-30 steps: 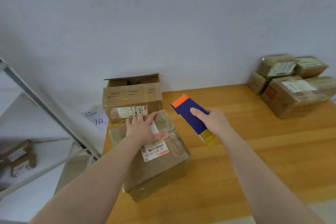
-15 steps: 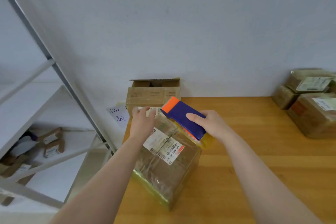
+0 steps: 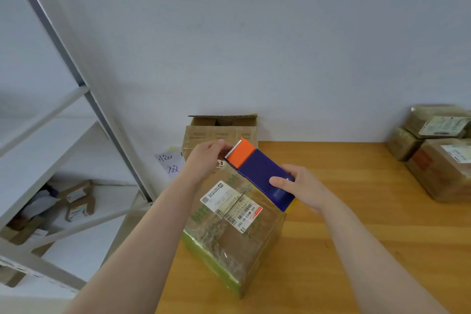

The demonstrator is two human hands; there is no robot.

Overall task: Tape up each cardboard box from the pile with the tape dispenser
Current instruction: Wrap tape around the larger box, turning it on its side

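Right hand grips the blue tape dispenser, tilted just above the cardboard box on our wooden table. Left hand: fingers bunched at its toothed orange tip; whether they pinch anything, we cannot tell. Open carton by the wall, contents hidden. Wrapped parcels stacked far right.
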